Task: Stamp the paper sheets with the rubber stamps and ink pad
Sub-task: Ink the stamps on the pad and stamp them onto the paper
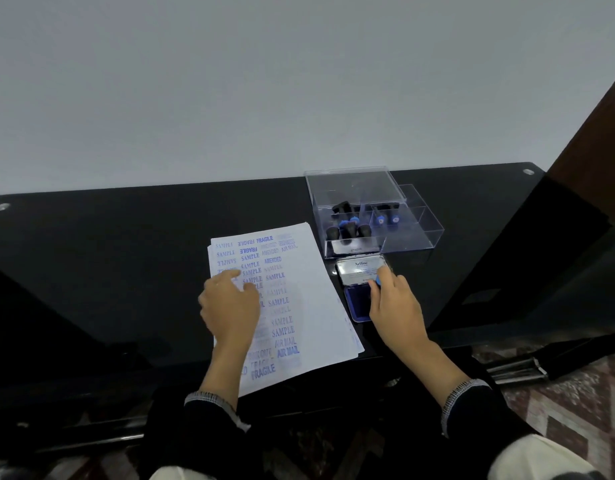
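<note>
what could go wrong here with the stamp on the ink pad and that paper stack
1. The right hand holds a stamp down at the ink pad; the open lid stands just behind it and might get knocked.
2. The top sheet is already crowded with prints, so a new one may overlap.
3. The left hand rests on printed areas and could smear ink if it is wet.

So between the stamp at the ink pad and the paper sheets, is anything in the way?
Nothing visible. The blue-topped rubber stamp in the right hand sits over the open blue ink pad, beside the white paper sheets; only the left hand rests there.
</note>
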The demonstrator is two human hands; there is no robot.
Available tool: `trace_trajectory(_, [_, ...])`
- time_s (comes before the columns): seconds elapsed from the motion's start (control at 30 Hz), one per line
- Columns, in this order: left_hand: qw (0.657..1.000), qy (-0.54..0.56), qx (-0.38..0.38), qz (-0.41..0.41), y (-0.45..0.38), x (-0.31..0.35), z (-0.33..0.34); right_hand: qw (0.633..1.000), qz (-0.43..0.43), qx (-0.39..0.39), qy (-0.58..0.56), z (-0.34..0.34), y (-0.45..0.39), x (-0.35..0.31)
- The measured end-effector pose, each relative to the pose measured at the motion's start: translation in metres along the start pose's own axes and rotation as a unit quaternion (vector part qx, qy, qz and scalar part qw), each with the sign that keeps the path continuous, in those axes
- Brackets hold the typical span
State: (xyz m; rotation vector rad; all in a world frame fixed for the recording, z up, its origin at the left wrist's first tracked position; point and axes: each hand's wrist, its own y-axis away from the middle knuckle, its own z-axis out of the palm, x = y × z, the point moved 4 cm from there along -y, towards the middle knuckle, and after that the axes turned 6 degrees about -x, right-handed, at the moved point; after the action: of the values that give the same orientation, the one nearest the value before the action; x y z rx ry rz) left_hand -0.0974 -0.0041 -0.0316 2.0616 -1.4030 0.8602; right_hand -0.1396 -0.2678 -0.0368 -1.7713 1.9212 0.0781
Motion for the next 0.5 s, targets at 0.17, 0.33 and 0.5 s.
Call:
trace_trajectory(0.17, [0.996, -0.015, -0.044, -0.077, 0.001, -0.011, -0.006, 0.999, 0.024, 0.001, -0.049, 0.001, 0.001, 0.002])
trace_trajectory(0.33, [0.993, -0.012, -0.066, -0.093, -0.003, -0.008, -0.007, 0.998, 0.035, -0.003, -0.056, 0.001, 0.002, 0.003])
trace_trajectory(0.5, [0.991, 0.061, -0.070, -0.100, -0.017, -0.019, -0.011, 0.998, 0.043, -0.004, -0.049, 0.002, 0.003, 0.003])
